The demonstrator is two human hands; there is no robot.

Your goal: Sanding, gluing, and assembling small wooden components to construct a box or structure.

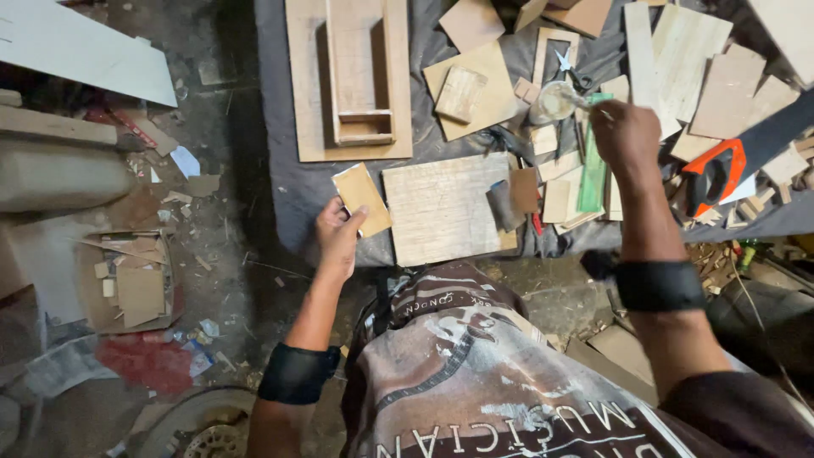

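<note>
My left hand (338, 235) grips a small rectangular wooden piece (362, 198) by its near edge, tilted above the left front of the grey mat (292, 182). My right hand (626, 133) reaches forward and pinches a thin stick or brush whose tip dips into a small round clear cup (555, 101). Between the hands a larger square plywood board (439, 205) lies flat on the mat.
A long wooden box frame (360, 72) rests on a board at the back. Plywood offcuts, scissors (570, 69), a green strip (593, 170) and an orange-handled saw (729, 165) crowd the right. Scraps and a cardboard box (127, 284) litter the floor at left.
</note>
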